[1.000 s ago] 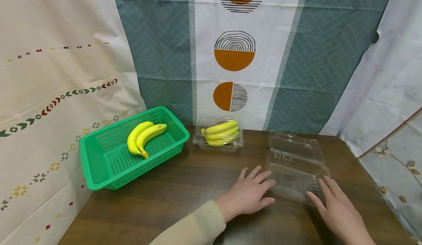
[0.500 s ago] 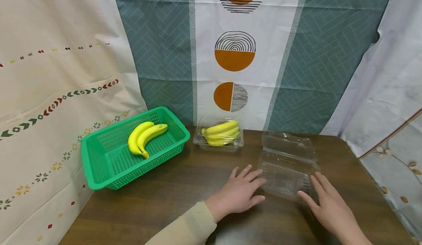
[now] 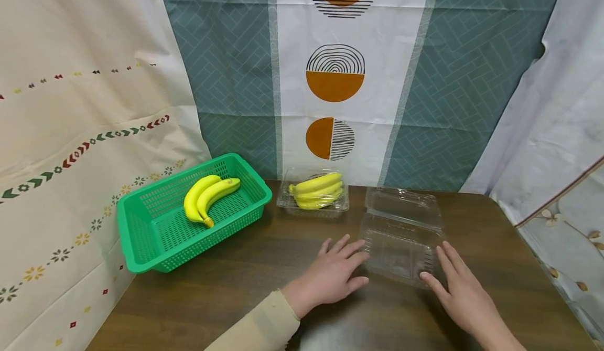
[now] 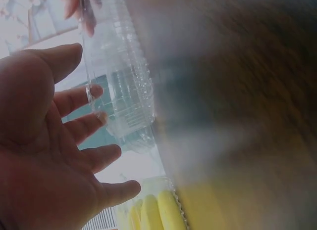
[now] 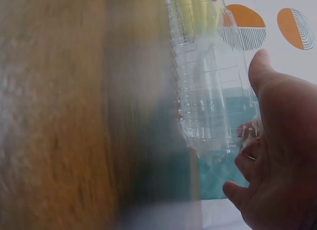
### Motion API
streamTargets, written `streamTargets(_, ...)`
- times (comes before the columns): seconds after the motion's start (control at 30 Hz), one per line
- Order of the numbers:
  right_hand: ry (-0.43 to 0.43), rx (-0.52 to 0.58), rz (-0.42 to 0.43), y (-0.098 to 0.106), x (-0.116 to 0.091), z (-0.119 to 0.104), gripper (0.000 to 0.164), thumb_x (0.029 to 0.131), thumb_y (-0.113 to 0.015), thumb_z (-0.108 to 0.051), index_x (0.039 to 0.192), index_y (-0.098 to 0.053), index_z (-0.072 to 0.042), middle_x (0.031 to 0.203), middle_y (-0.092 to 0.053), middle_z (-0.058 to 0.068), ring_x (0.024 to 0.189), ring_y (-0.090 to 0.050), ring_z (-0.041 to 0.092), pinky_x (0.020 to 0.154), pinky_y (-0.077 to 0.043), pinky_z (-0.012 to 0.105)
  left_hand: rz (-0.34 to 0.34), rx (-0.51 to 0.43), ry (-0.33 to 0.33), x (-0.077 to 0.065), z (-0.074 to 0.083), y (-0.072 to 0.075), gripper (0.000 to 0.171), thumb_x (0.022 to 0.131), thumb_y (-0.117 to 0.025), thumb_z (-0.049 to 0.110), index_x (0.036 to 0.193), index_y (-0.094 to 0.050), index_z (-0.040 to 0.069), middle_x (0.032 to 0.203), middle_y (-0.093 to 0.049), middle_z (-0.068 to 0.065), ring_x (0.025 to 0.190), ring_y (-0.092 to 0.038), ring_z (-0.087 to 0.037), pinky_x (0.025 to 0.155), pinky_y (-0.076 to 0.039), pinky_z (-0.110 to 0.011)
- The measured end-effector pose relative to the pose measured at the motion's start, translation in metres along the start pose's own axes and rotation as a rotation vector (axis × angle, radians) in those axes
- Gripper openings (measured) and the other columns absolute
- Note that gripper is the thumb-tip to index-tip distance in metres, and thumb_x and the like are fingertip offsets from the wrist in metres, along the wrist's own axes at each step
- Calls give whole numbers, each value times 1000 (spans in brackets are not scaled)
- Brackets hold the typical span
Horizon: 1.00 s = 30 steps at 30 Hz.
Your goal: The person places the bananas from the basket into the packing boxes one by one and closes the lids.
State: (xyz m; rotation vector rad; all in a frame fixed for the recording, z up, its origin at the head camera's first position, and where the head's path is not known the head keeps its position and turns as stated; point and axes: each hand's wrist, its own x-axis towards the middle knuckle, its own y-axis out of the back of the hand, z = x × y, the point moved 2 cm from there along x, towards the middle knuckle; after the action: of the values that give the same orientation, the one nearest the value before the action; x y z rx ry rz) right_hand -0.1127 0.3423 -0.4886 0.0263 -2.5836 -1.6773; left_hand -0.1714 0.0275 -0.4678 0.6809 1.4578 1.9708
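- The clear plastic container [image 3: 398, 248] lies on the wooden table [image 3: 226, 309], between the person's left hand [image 3: 325, 275] and right hand [image 3: 464, 293].
- The left hand is loose, fingers spread and mostly straight; its fingertips touch the container's left end without clasping it.
- The right hand is likewise unclenched, fingers extended along the right end, thumb tip at the near right corner.
- The container's tray sits nearest the person, its long axis running left to right on a slight slant, the right end a little closer to the person.
- Its lid [image 3: 403, 206] is folded back, pointing away from the person toward the patterned curtain [image 3: 335, 94].
- Only the head view shows the green basket [image 3: 212, 241] with two bananas [image 3: 212, 199] in it, well to the left.
- Behind and left of the container, a second clear box [image 3: 284, 202] holds a bunch of bananas [image 3: 318, 189].
- The left wrist view adds the left palm and two fingertips overlapping the container's rim.
- The right wrist view shows right-hand fingers through or beside the clear plastic; their exact contact is hard to tell.
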Motion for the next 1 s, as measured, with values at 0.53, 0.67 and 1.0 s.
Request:
streamTargets(0.53, 22, 2, -24, -5, 9, -10, 98, 111, -58, -61, 173, -19, 5, 182, -8, 27, 154, -30, 63, 107, -37, 83, 4, -31, 25, -10, -16, 3, 57, 114, -60, 50, 165, -54, 25, 179, -34, 5, 167, -25, -32, 128, -25, -68)
streamTargets(0.67, 38, 5, -18, -5, 9, -14, 98, 111, -59, -60, 173, -20, 5, 182, -9, 27, 153, -31, 62, 106, -38, 83, 5, -26, 33, -11, -20, 3, 58, 113, -60, 51, 165, -54, 25, 179, -34, 4, 167, -25, -32, 128, -24, -69)
streamTargets(1.0, 40, 5, -17, -7, 11, -23, 101, 110, -60, -62, 174, -20, 4, 182, -10, 26, 154, -31, 61, 105, -39, 83, 21, -8, 35, -16, -25, 5, 57, 113, -61, 51, 164, -56, 24, 178, -36, 3, 166, -27, -33, 127, -26, -69)
